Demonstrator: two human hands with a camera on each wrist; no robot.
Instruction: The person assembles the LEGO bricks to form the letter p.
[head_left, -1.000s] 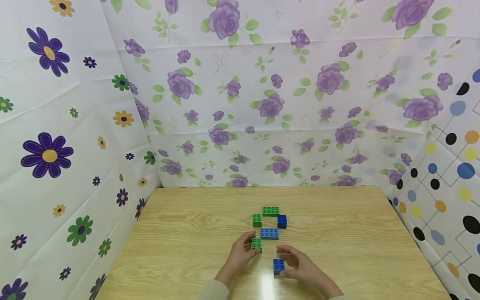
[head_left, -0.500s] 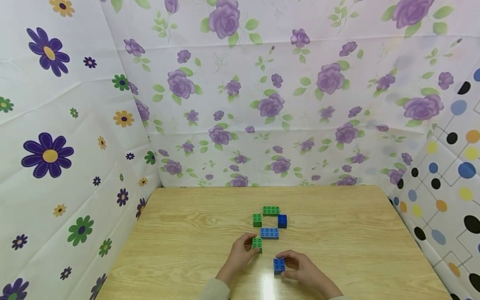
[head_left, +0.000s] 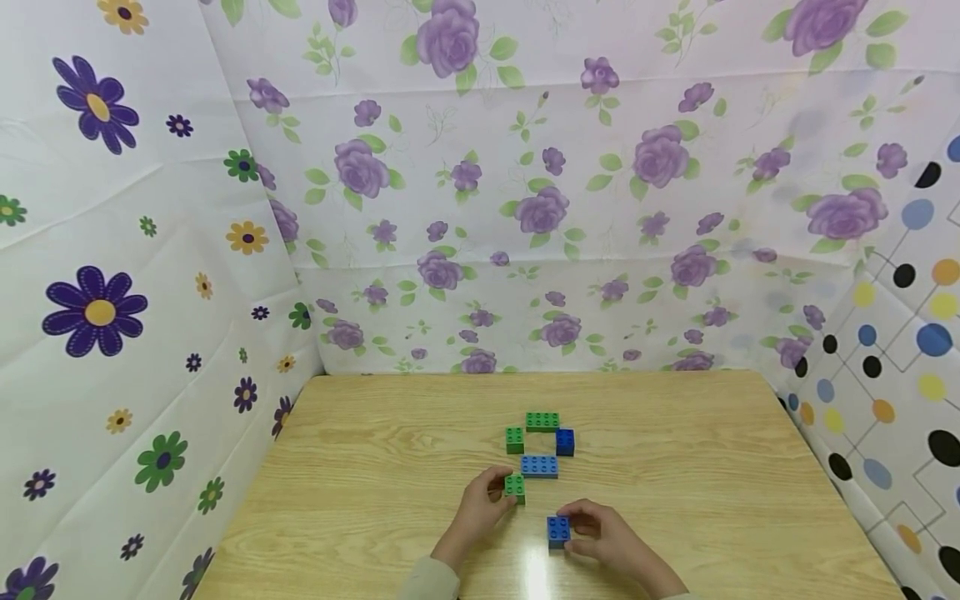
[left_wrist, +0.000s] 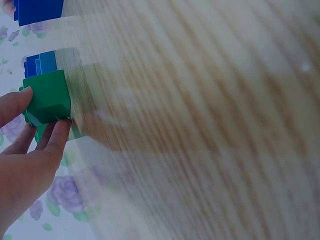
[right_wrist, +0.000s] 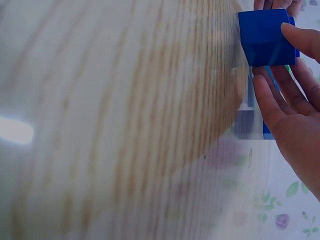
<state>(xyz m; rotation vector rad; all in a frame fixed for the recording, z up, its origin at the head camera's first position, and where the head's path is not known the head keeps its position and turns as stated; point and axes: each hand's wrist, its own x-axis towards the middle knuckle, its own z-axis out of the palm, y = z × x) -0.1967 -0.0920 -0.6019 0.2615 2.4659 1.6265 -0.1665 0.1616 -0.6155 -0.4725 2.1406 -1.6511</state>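
In the head view my left hand (head_left: 478, 503) holds a square green brick (head_left: 514, 489) between thumb and fingers. The left wrist view shows the thumb on one side of that green brick (left_wrist: 48, 97) and fingertips on the other. Lower right, my right hand (head_left: 609, 537) pinches a square dark blue brick (head_left: 558, 532), which stands apart from the green one. In the right wrist view the thumb lies on this blue brick (right_wrist: 268, 37), with fingertips at its opposite side. Just beyond the left hand's brick lies a long light blue brick (head_left: 539, 467).
Behind the light blue brick, a small green brick (head_left: 514, 441), a long green brick (head_left: 542, 422) and a dark blue brick (head_left: 565, 442) form a ring with it. They lie on a wooden table (head_left: 375, 467), bordered by patterned cloth walls (head_left: 480, 208).
The right hand's fingers have come in against the dark blue brick, after standing slightly off it a second ago. The left hand and its green brick have stayed almost where they were.
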